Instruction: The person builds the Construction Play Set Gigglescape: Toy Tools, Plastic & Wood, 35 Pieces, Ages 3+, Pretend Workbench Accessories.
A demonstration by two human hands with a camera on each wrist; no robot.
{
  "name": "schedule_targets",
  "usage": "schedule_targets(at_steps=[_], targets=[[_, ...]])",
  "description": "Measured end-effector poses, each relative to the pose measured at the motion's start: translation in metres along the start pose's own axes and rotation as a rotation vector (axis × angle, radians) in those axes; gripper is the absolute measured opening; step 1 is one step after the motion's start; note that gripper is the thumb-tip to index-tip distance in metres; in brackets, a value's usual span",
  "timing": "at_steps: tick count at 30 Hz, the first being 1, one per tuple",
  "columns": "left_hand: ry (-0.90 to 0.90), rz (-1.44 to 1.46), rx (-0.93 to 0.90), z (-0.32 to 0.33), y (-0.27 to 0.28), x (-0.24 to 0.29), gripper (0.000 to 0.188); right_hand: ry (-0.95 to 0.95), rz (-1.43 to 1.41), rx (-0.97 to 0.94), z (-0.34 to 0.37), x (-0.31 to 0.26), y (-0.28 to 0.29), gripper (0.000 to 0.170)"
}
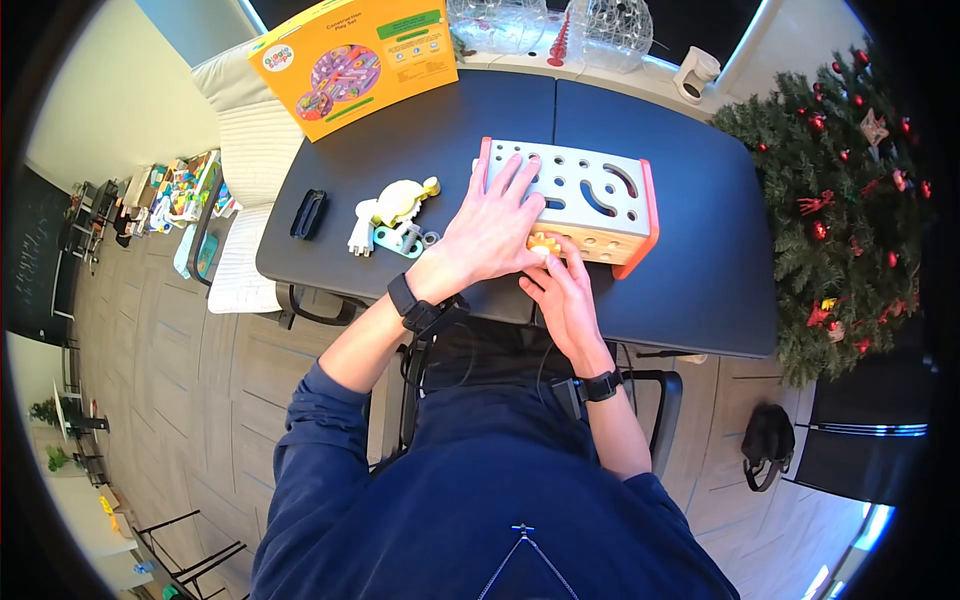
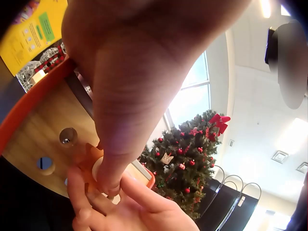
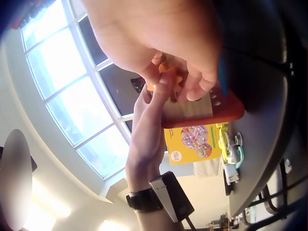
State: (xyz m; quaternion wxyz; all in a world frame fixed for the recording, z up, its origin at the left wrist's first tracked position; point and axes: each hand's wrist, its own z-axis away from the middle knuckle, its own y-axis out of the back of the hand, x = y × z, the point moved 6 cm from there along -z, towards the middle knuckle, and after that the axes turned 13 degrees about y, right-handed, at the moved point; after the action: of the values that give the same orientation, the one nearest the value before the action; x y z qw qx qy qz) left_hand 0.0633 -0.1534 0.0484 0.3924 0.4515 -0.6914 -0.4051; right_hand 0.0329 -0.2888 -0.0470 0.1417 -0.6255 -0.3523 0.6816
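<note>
Pinching an orange gear (image 1: 543, 244), right fingers (image 1: 573, 262) curl; left fingers (image 1: 522, 181) spread over the toy bench (image 1: 572, 204).

The box panel (image 2: 41, 127) is smooth wood, the gear (image 1: 543, 244) perhaps plastic.

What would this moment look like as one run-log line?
left hand: fingers on toy box, thumb at orange gear | right hand: fingers around orange gear | yellow carton: left of toy box
</note>
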Motion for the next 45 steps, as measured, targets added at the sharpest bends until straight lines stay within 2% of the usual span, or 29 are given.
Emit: schedule_targets(at_steps=[20,27,35,45], targets=[[0.095,-0.002,-0.11,-0.003,0.007,0.002,0.057,-0.029,-0.094,-0.023,-0.001,0.002,-0.001,0.047],[0.071,-0.029,-0.111,-0.002,0.001,-0.001,0.067,-0.024,-0.052,-0.008,-0.003,0.004,0.003,0.056],[0.066,-0.02,-0.101,0.005,0.006,0.003,0.065,-0.01,0.059,-0.024,0.0,0.006,0.017,0.052],[0.075,-0.007,-0.105,0.008,0.005,0.005,0.065,-0.05,0.046,-0.074,0.007,-0.005,0.013,0.049]])
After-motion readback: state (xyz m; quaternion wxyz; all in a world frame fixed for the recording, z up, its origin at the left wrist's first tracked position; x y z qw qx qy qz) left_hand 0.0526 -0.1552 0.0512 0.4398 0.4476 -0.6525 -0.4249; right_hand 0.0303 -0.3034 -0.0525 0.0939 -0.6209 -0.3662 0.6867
